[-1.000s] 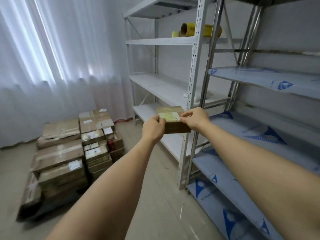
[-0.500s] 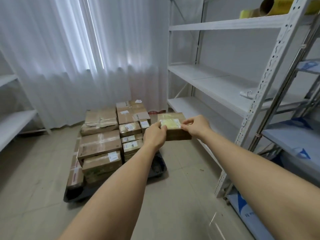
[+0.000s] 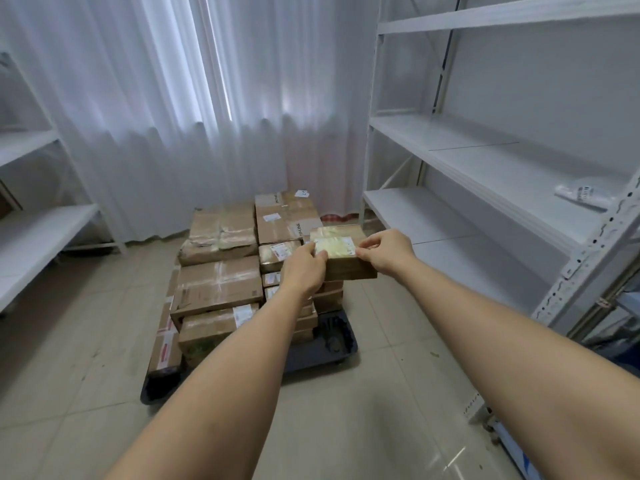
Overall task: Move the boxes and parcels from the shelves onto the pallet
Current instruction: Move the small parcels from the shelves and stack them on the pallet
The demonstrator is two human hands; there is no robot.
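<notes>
White curtains cover the back wall, beige tile floor underneath, with white shelves on my right and more shelves on my left. Only one view, from my head cam. I've got both arms stretched out, holding a small taped box flat in the air. My left hand grips its near left end, my right hand pinches the right edge, fingers curled round it. Box has a pale label on top. It's over the right side of the stacked boxes sitting on the dark pallet. Can't tell if it's touching the stack. Small white packet on a right-hand shelf.
</notes>
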